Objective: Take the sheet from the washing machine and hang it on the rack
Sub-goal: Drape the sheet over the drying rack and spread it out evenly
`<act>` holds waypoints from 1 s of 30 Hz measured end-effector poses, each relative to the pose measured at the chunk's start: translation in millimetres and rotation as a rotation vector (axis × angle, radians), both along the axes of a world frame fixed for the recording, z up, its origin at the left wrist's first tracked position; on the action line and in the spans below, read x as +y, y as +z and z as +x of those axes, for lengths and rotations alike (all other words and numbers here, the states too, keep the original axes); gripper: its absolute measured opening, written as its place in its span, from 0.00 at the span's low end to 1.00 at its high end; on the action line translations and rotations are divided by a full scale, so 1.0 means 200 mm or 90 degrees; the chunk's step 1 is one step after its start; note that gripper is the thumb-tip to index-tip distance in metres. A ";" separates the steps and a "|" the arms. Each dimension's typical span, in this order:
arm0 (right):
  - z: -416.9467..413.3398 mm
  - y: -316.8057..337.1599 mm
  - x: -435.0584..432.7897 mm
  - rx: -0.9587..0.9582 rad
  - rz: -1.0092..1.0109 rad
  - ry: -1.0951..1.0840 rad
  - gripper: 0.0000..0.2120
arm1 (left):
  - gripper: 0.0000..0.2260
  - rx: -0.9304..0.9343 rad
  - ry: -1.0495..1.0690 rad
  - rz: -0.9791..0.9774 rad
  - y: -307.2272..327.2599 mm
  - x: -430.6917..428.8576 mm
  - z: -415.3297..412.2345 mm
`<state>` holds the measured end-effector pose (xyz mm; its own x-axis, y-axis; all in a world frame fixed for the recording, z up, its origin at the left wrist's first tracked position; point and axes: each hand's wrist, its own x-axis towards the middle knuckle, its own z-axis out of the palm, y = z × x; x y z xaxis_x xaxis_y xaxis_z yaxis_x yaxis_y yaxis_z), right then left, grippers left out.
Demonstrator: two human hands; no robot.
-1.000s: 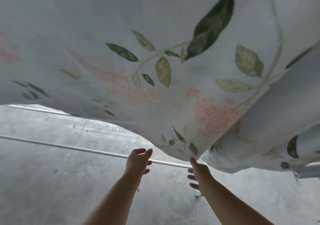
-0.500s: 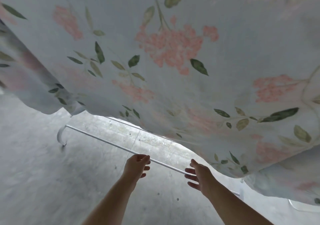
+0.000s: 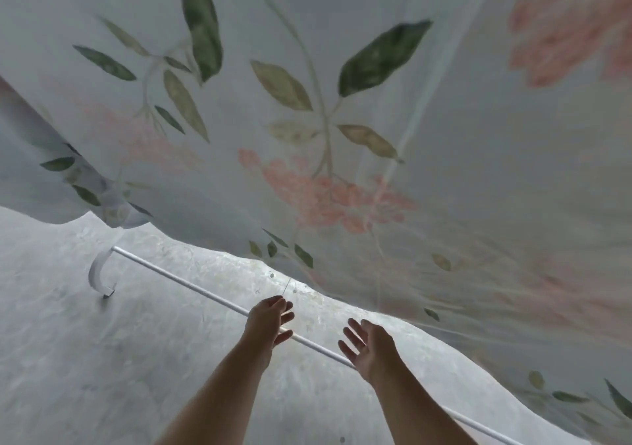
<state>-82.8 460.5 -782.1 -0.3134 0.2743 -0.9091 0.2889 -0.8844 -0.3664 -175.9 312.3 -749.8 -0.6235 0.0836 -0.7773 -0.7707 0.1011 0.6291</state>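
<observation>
Noting the sheet (image 3: 307, 119) already out of the machine and lying over the rack (image 3: 191, 286), we are reaching with left hand (image 3: 270, 321) and right hand (image 3: 367, 349) open, empty, judging only smoothing is remaining.

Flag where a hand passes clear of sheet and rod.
Free: over the bare floor, lower left of the rod, below the sheet hem. Narrow: between left hand and right hand, where the rod crosses. Crowded: top and right, all sheet.
</observation>
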 end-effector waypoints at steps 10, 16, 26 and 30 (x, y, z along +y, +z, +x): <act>-0.13 -0.46 0.06 0.154 0.061 -0.221 0.09 | 0.17 -0.035 0.047 0.212 -0.56 0.13 -0.24; -0.09 -0.52 0.00 0.194 0.082 -0.231 0.07 | 0.21 -0.013 0.014 0.243 -0.65 0.12 -0.23; -0.13 -0.65 0.03 0.044 0.181 -0.234 0.06 | 0.06 0.088 -0.030 0.023 -0.76 0.22 -0.26; -0.14 -0.71 0.05 -0.027 0.194 -0.209 0.04 | 0.07 0.084 -0.039 -0.029 -0.83 0.23 -0.27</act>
